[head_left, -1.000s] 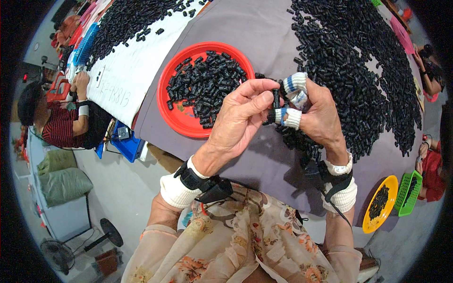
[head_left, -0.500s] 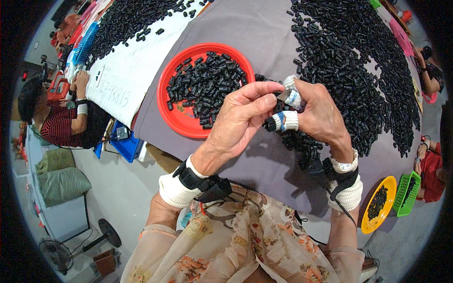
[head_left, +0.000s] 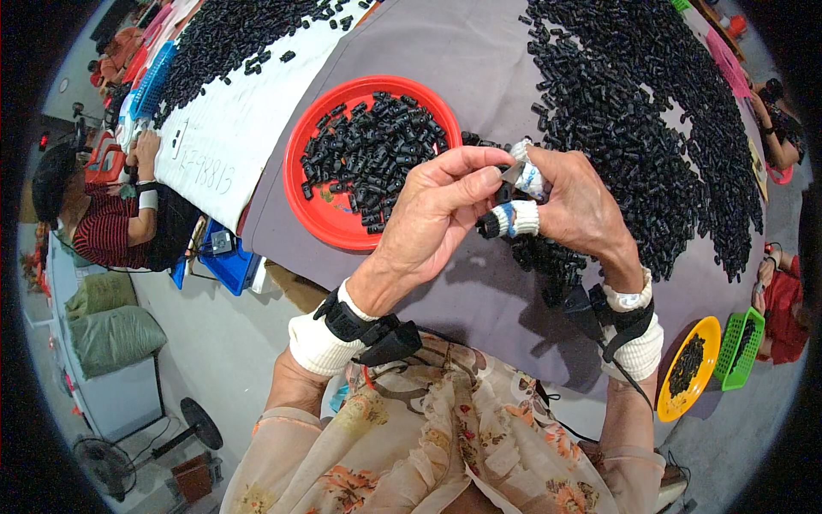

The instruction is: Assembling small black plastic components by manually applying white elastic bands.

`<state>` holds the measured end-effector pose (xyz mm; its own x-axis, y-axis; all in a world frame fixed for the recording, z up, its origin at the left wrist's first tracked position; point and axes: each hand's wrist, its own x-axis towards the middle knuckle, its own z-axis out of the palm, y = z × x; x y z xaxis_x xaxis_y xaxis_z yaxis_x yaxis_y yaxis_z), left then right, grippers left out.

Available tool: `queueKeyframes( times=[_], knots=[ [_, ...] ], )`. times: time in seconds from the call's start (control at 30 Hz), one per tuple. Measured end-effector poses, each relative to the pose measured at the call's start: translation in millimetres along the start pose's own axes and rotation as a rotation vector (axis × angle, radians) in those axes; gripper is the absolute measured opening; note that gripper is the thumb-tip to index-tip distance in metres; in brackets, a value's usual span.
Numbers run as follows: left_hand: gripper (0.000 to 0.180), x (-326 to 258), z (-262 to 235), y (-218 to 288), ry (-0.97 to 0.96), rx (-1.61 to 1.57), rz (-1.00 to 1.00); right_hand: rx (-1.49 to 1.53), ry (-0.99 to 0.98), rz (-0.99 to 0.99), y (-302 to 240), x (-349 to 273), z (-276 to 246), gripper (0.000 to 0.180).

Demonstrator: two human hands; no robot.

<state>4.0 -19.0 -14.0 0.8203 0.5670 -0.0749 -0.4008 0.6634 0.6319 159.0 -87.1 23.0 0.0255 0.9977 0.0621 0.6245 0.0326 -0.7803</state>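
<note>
Above the near edge of the grey-covered table, both hands meet. My left hand (head_left: 428, 206) is closed in a pinch, thumb and forefinger together; what sits between them is hidden. A small pointed metal blade (head_left: 513, 173) shows in my right hand (head_left: 582, 201), right at my left fingertips. White knitted covers wrap two digits of my right hand, and the lower cover (head_left: 518, 218) has a black end. Behind the hands lies a heap of small black tubular plastic parts (head_left: 599, 111). A round red tray (head_left: 300, 206) with more such parts stands left of them.
At the right edge are a yellow plate (head_left: 704, 377) and a green basket (head_left: 730, 377) holding black parts. Another pile (head_left: 223, 43) covers the white sheet at far left, where a person in a striped top (head_left: 107, 224) works. A blue bin (head_left: 227, 265) sits below.
Hardly anything differs. Both hands keep the same pose and place, and the view has shifted very slightly.
</note>
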Motion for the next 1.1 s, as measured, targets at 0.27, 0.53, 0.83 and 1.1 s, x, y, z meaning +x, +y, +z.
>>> queueKeyframes(
  times=[0.27, 0.53, 0.83, 1.1],
  knots=[
    [0.02, 2.6, 0.2, -2.4, 0.0, -0.028, -0.017, 0.023, 0.013, 0.003, 1.1, 0.1, 0.4, 0.034],
    [0.019, 2.1, -0.8, -1.4, -0.02, -0.033, -0.017, 0.034, 0.004, 0.019, 3.3, -0.8, 1.8, 0.035],
    [0.019, 2.5, -0.1, -2.5, -0.022, -0.02, -0.006, 0.048, -0.002, 0.009, 6.1, -1.6, 2.9, 0.035],
    [0.019, 3.6, -0.1, -1.3, -0.01, -0.012, -0.017, 0.085, 0.019, 0.011, 5.6, -2.6, 4.5, 0.035]
  ],
)
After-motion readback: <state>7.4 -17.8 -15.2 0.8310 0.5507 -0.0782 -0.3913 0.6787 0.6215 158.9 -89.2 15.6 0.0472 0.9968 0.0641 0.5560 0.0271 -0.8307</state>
